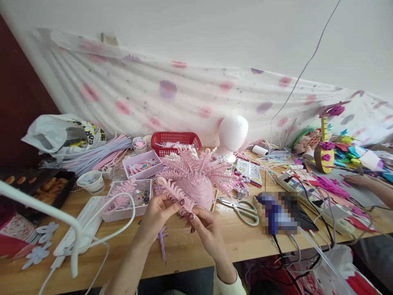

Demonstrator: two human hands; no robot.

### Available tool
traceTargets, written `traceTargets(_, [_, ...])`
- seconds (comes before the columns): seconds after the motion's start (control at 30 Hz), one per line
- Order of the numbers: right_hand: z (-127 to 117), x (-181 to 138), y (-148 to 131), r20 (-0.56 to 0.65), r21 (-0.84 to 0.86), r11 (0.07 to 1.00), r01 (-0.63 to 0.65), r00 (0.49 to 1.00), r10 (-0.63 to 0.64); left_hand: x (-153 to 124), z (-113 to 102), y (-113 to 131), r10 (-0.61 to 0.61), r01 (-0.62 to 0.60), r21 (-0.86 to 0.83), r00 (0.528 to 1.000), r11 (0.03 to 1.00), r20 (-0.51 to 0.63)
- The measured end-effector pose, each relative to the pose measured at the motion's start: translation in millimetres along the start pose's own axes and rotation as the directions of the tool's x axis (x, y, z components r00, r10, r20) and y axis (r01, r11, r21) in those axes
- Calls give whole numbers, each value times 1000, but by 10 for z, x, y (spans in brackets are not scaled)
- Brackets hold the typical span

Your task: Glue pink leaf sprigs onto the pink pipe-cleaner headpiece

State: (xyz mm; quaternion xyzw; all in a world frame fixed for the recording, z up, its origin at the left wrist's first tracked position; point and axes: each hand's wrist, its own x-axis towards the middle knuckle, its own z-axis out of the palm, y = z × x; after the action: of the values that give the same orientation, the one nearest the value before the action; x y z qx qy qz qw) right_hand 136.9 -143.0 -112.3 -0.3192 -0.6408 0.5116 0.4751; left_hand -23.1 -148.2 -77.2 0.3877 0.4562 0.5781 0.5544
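Note:
My left hand [162, 214] and my right hand [205, 229] meet over the table's front part, both closed on one pink fuzzy leaf-shaped piece [176, 191] with a fringed outline. The thumbs and fingertips pinch its lower end, and its tip points up and left. Right behind it sits a pink headpiece [196, 188], a rounded cap of wound fuzzy strands crowned with feathery leaves and small pearl beads. The leaf piece covers part of the cap; whether the two touch I cannot tell. Scissors [242, 209] lie to the right of the cap.
Behind stand a white foam head [232, 135] and a red basket [175, 136]. Bead boxes [143, 164], a paper cup [91, 182] and a white power strip [78, 225] are leftward. Rightward lie a pixelated purple item [278, 215], cables and another person's hand [357, 180].

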Motion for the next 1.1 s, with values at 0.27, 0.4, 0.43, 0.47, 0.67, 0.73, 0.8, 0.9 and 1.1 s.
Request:
traceTargets(0.27, [-47, 9, 93, -51, -109, 991, 78, 995, -84, 128, -82, -14, 27, -29, -30, 998, 999, -59])
traceTargets(0.4, [-119, -17, 275, -215, -200, 975, 99, 966, -142, 520, -202, 161, 222, -210, 81, 956, 974, -190])
traceTargets(0.43, [-140, -24, 323, -241, -228, 968, 106, 957, -162, 639, -209, 204, 258, -241, 104, 945, 965, -200])
traceTargets(0.47, [-160, -32, 370, -260, -254, 961, 111, 949, -179, 754, -203, 240, 290, -268, 128, 935, 955, -204])
traceTargets(0.67, [-230, -94, 616, -294, -364, 926, 101, 931, -217, 1176, -101, 236, 358, -283, 352, 918, 892, -169])
traceTargets(0.73, [-236, -118, 655, -311, -382, 919, 100, 922, -230, 1218, -94, 178, 354, -271, 376, 919, 886, -173])
traceTargets(0.8, [-239, -134, 663, -315, -399, 910, 108, 916, -247, 1240, -95, 117, 332, -250, 372, 927, 894, -176])
traceTargets(0.9, [-243, -144, 648, -307, -421, 899, 118, 915, -263, 1262, -95, 44, 309, -224, 369, 932, 902, -189])
traceTargets(1.1, [-248, -145, 667, -294, -434, 895, 99, 924, -245, 1305, -88, 5, 334, -240, 369, 917, 898, -218])
